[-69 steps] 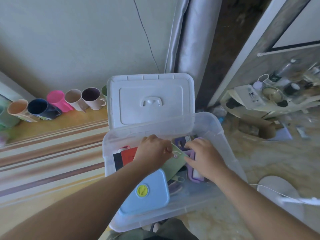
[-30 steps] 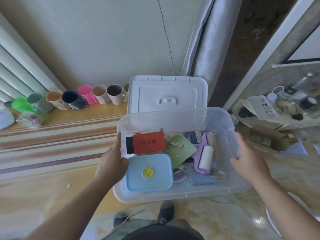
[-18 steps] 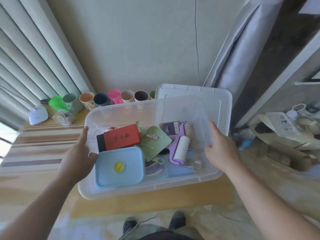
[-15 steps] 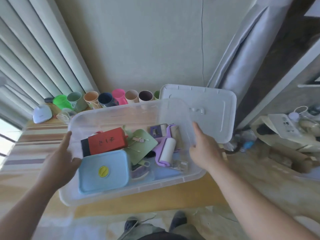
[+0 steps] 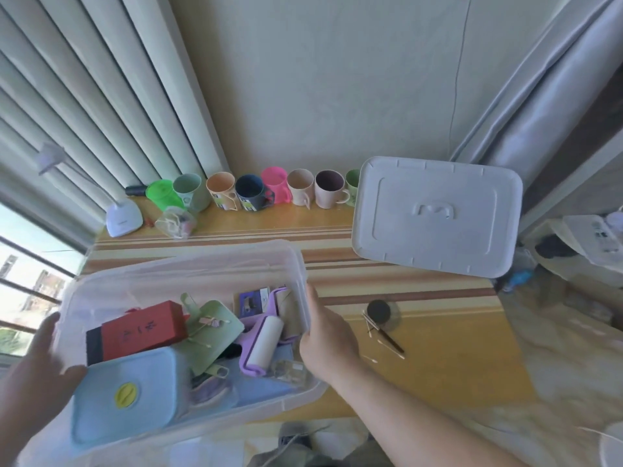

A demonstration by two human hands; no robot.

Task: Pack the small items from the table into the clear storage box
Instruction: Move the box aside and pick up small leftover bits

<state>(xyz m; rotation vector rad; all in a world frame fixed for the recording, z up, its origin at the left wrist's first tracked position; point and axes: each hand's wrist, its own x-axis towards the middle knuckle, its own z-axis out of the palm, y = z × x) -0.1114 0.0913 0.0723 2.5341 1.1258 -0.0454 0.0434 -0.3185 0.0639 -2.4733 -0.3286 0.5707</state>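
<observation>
The clear storage box point(image 5: 188, 267) sits at the lower left, partly over the table's front edge. My left hand point(image 5: 40, 369) grips its left wall and my right hand point(image 5: 325, 335) grips its right wall. Inside lie a red box point(image 5: 141, 330), a blue lidded container point(image 5: 124, 399), a green flat piece point(image 5: 210, 332), a purple lint roller point(image 5: 264, 342) and other small things. On the table to the right of the box lie a small black round item point(image 5: 379, 311) and a few thin sticks point(image 5: 387, 337).
The box's white lid point(image 5: 436, 214) leans at the back right of the striped table point(image 5: 337, 264). A row of coloured mugs point(image 5: 256, 190) lines the back wall. A white lamp base point(image 5: 123, 219) and a small bag point(image 5: 177, 222) stand at the back left.
Both hands left the box's contents, took hold of its side walls and carried the box leftward along the table. The black round item and sticks came into view.
</observation>
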